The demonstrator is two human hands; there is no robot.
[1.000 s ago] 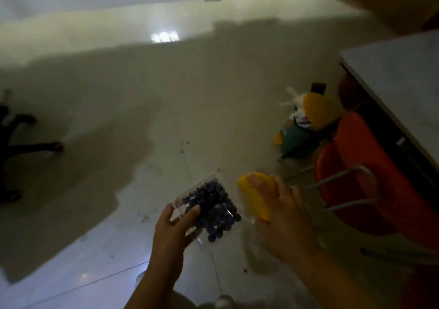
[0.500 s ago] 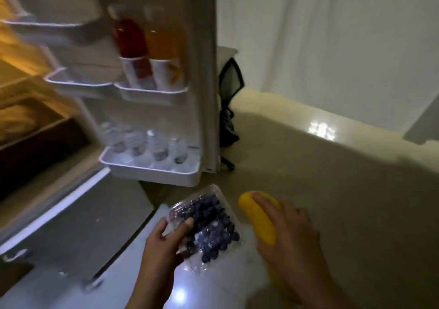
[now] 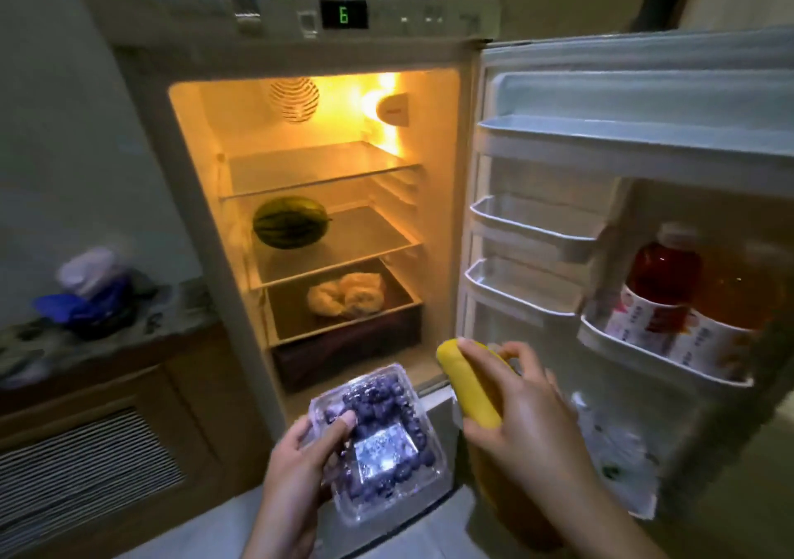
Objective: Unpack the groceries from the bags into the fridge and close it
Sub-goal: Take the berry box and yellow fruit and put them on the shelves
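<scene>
Open lit fridge, display 6, dim kitchen, cluttered counter

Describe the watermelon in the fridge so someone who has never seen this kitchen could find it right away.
Look into the lit fridge, whose door stands open to the right. Below the bare top glass shelf, on the middle shelf toward the left, lies the watermelon. It is the only round, dark green striped thing inside; the pale lumpy food sits lower, in the bottom drawer.
</scene>
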